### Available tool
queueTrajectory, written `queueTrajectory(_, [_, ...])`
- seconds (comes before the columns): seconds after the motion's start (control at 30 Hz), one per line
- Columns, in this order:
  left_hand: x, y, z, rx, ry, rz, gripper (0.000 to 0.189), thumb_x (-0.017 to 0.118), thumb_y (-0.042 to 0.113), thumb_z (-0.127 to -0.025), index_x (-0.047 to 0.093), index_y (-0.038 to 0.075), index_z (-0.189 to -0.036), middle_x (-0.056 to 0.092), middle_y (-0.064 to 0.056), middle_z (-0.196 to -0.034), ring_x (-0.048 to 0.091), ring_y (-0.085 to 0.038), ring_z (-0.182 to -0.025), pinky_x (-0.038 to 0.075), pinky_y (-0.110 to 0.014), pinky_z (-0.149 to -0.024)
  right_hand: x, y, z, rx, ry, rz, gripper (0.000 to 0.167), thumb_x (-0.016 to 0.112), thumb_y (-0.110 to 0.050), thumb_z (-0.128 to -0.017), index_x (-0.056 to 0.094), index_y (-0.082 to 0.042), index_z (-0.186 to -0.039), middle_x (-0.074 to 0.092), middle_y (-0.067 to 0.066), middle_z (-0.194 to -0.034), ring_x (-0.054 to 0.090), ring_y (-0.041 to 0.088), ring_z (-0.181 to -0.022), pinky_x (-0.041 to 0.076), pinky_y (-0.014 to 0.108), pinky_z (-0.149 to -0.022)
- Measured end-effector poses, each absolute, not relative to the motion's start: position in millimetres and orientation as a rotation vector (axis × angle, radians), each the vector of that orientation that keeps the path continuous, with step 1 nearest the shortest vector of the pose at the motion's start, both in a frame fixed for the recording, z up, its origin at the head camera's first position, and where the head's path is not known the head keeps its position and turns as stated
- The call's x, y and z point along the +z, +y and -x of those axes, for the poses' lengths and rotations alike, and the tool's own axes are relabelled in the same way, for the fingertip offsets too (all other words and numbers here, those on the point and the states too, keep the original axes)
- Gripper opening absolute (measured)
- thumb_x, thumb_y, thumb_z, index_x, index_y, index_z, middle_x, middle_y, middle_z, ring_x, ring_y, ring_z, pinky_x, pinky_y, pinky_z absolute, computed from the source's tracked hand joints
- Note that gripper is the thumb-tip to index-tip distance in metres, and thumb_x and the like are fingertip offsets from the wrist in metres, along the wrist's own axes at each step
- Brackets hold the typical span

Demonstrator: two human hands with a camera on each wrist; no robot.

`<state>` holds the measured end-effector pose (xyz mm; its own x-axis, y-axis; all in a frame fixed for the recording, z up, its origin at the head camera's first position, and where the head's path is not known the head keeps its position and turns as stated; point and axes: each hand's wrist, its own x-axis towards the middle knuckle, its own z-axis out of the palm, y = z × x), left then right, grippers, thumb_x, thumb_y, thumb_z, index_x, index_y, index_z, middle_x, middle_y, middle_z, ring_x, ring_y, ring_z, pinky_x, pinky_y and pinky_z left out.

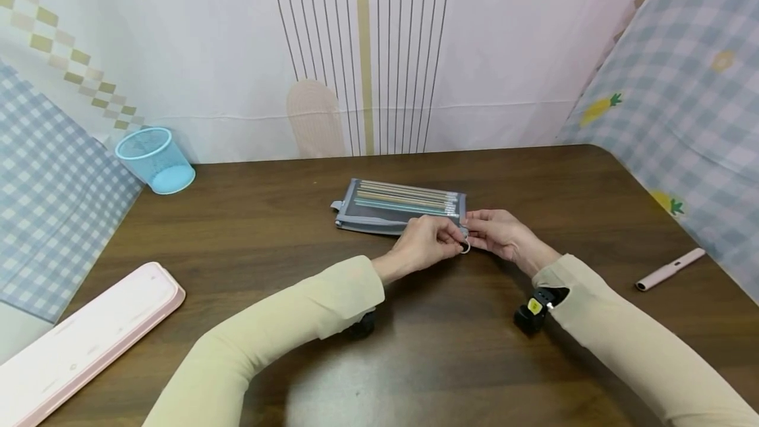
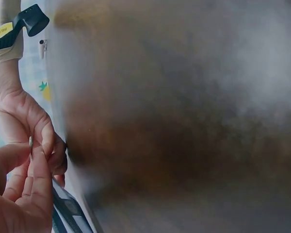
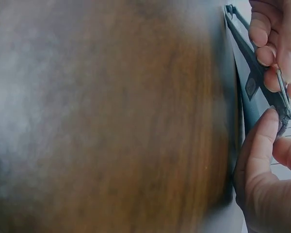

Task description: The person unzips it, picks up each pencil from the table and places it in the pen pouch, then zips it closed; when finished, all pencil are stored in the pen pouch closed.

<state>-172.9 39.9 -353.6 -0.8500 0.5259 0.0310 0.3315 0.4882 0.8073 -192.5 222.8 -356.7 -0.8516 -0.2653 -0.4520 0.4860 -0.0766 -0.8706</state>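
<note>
A grey zip pencil pouch (image 1: 373, 221) with a see-through window lies on the table, with several slim pencils (image 1: 409, 199) showing inside. At its near right corner my left hand (image 1: 425, 242) pinches a small zipper pull ring (image 1: 465, 247) between thumb and fingertips. The right wrist view shows the ring's thin metal edge (image 3: 282, 83) between those fingers. My right hand (image 1: 501, 236) grips the pouch's right corner, thumb and fingertips right at the zipper's end (image 3: 282, 121). In the left wrist view both hands meet above the pouch's edge (image 2: 68, 208).
A light blue mesh cup (image 1: 155, 160) stands at the back left. A long white and pink case (image 1: 95, 341) lies at the left, and a slim pink stick-shaped device (image 1: 670, 270) at the right. Patterned cloth (image 1: 237, 51) hangs behind the table.
</note>
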Motion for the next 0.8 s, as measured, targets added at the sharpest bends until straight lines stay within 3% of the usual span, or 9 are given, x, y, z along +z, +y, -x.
queueTrajectory(0.13, [-352.9, 40.5, 172.0, 1.263, 2.533, -0.805, 0.011, 0.075, 0.013, -0.08, 0.07, 0.011, -0.09, 0.07, 0.002, -0.081, 0.06, 0.0, -0.068, 0.048, -0.011, -0.062, -356.4, 223.3, 191.9, -1.964, 1.73, -0.232, 0.014, 0.047, 0.0, -0.095, 0.042, 0.002, -0.108, 0.059, 0.0, -0.078, 0.06, 0.006, -0.069, 0.054, 0.015, -0.066])
queueTrajectory(0.3, [-352.9, 41.9, 172.0, 1.309, 2.554, -0.745, 0.007, 0.071, 0.017, -0.084, 0.072, 0.011, -0.085, 0.071, 0.002, -0.076, 0.061, 0.001, -0.063, 0.049, -0.013, -0.055, -356.1, 223.5, 190.3, -1.972, 1.716, -0.216, 0.017, 0.047, 0.001, -0.094, 0.041, 0.003, -0.11, 0.061, 0.001, -0.08, 0.063, 0.006, -0.071, 0.055, 0.016, -0.068])
queueTrajectory(0.6, [-356.3, 40.4, 176.6, 1.721, 2.055, -0.284, 0.021, 0.062, 0.011, -0.091, 0.068, -0.008, -0.097, 0.07, -0.02, -0.087, 0.068, -0.012, -0.064, 0.058, -0.026, -0.065, -357.5, 222.6, 191.0, -1.98, 1.773, -0.203, 0.033, 0.047, 0.004, -0.094, 0.035, 0.011, -0.124, 0.059, 0.003, -0.085, 0.063, 0.006, -0.072, 0.055, 0.017, -0.07])
queueTrajectory(0.8, [-361.0, 39.2, 178.3, 1.861, 1.784, -0.007, 0.021, 0.059, 0.008, -0.092, 0.066, -0.009, -0.103, 0.069, -0.022, -0.095, 0.065, -0.009, -0.063, 0.057, -0.024, -0.07, -357.5, 220.7, 192.1, -1.964, 1.799, -0.213, 0.041, 0.048, 0.004, -0.094, 0.03, 0.013, -0.13, 0.058, 0.002, -0.084, 0.062, 0.006, -0.071, 0.054, 0.017, -0.068])
